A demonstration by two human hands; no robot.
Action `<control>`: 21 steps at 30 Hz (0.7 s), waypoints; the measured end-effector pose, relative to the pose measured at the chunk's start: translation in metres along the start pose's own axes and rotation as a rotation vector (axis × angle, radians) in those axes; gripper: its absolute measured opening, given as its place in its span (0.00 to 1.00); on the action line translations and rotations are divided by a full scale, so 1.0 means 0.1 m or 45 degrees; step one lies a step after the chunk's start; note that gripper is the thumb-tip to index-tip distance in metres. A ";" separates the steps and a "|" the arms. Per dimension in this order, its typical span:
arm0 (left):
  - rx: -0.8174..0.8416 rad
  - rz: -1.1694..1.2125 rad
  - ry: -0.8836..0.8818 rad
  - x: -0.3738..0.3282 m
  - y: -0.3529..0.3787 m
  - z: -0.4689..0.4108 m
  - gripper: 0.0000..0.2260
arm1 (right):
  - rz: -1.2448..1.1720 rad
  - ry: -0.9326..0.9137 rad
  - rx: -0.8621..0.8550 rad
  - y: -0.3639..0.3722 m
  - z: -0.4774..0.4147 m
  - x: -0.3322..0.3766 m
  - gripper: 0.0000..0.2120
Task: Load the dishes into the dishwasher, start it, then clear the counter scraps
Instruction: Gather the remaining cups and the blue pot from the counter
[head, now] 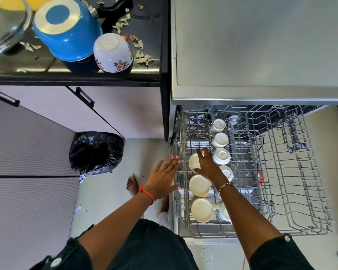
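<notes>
While looking down on the pulled-out upper rack [242, 234] of the dishwasher [261, 45], logging hand positions. Laying right hand [208, 164] over an upturned cup [193, 162] in the rack's left column, fingers splayed wide and nearly straight, touching rather than clamping. Holding left hand [162, 178] flat just beside the rack's left rail, fingers straight and fanned, gripping nothing. Counting further upturned cups standing in two close columns around it.

Judging cups as light, rigid and glazed, probably slick if wet, and liable to chip against neighbours. Advising a hold across base and wall, thumb opposing fingers, and gentle seating between tines.

Noting items waiting on the counter [152, 32]: blue pot [66, 30] and floral bowl [113, 52], both inverted and touching, glass bowl [6, 22] at far left, scraps [141, 57] scattered about. Expecting pot to be heaviest, so lifting by the dark handle behind it, probably its own, or two-handed. Treating both bowls as breakable, taking each by the rim with a full-hand hold.
</notes>
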State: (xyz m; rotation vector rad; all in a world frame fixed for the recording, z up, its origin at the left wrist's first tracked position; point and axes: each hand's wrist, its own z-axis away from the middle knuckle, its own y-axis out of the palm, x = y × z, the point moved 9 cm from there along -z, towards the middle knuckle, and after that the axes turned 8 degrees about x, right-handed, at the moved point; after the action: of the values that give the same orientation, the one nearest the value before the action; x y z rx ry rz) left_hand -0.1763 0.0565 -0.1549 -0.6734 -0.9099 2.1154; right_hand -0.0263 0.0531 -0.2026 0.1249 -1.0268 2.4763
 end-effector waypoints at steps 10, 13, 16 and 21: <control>-0.120 0.005 -0.117 0.44 -0.28 0.15 0.35 | -0.113 -0.038 -0.238 -0.54 0.12 0.41 0.27; -0.160 0.015 -0.133 0.56 -0.34 0.20 0.34 | -0.133 -0.156 -0.353 -0.74 0.19 0.64 0.19; -0.236 0.004 -0.178 0.74 -0.47 0.28 0.32 | -0.095 -0.349 -0.480 -0.98 0.30 0.97 0.11; -0.428 0.055 -0.276 1.21 -0.86 0.54 0.30 | -0.054 -0.588 -0.630 -1.49 0.46 1.59 0.10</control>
State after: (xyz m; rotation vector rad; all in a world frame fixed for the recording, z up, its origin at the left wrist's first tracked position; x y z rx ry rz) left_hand -0.2505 0.1719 -0.0760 -0.6401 -1.4028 2.1225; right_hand -0.1064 0.1728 -0.0331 0.5682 -1.7722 2.1206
